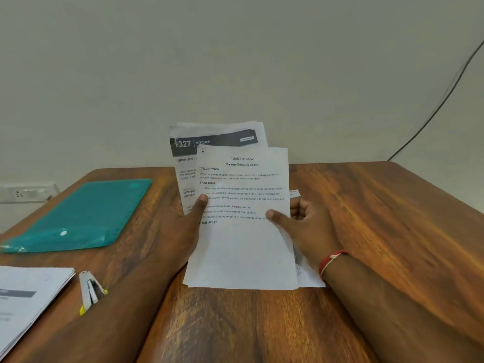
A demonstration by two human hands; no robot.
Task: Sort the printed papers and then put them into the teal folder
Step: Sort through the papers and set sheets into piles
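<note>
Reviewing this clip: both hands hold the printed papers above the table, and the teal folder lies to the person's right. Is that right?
No. The head view shows the teal folder lying to the person's left. The left hand and right hand do hold the printed papers above the table.

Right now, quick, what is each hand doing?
Left hand: holds the printed papers, thumb in front.
Right hand: holds the same printed papers at their other edge, thumb in front.

Stapler and paper stack crowd table's left.
</note>
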